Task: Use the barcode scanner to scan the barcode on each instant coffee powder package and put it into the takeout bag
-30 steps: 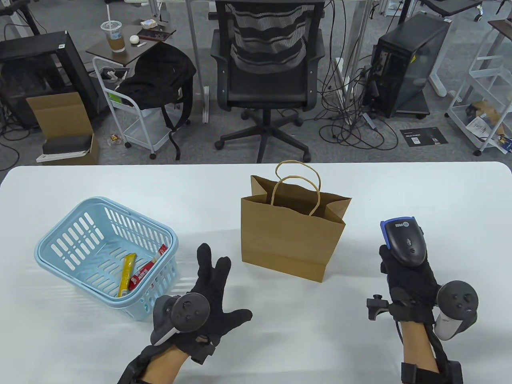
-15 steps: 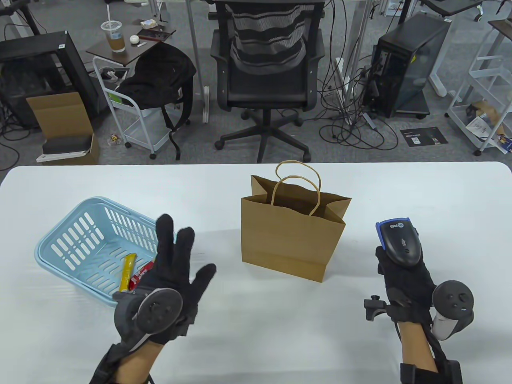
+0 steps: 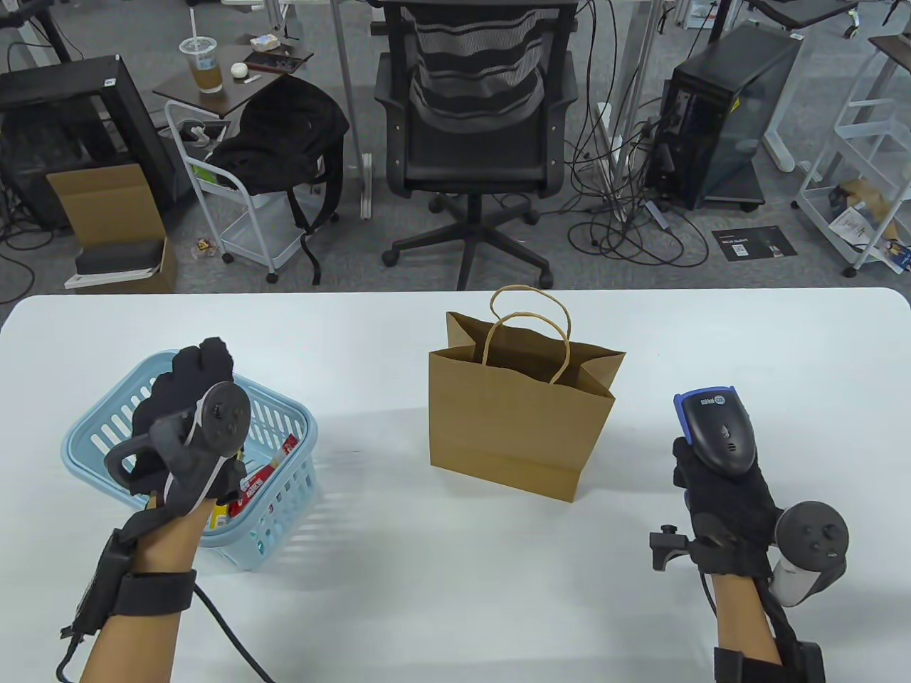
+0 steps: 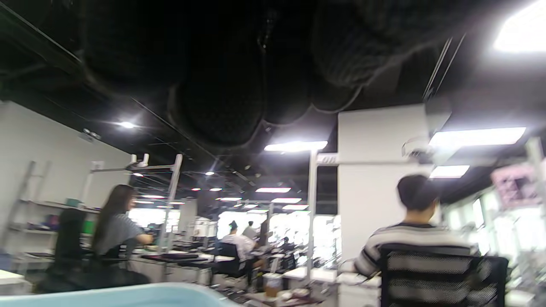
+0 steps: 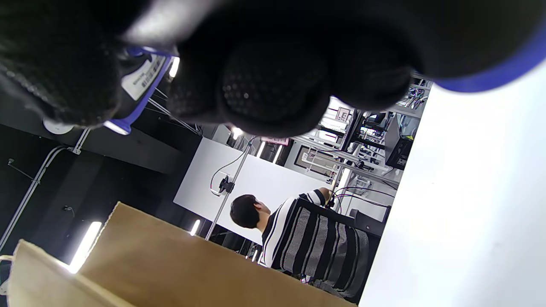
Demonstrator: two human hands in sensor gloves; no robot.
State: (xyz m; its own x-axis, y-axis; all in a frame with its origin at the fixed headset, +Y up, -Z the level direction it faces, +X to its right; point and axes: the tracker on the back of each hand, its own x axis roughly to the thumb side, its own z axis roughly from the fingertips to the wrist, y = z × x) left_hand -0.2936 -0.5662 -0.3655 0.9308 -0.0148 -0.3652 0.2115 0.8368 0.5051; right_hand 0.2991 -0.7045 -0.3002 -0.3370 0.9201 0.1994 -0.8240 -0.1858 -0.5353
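Left hand: yours, over the basket; grip hidden, cannot tell.
Right hand: you grip the scanner.
Bag: upright between.

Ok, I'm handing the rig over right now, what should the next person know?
Left hand: over the blue basket, reaching in; whether its fingers hold anything is hidden.
Right hand: grips the scanner, raised off the table.
Coffee packets: lying in the basket, partly covered by the left hand.
Paper bag: upright mid-table, open; contents not visible.
Left: pick a packet, scan it, bag it, repeat.
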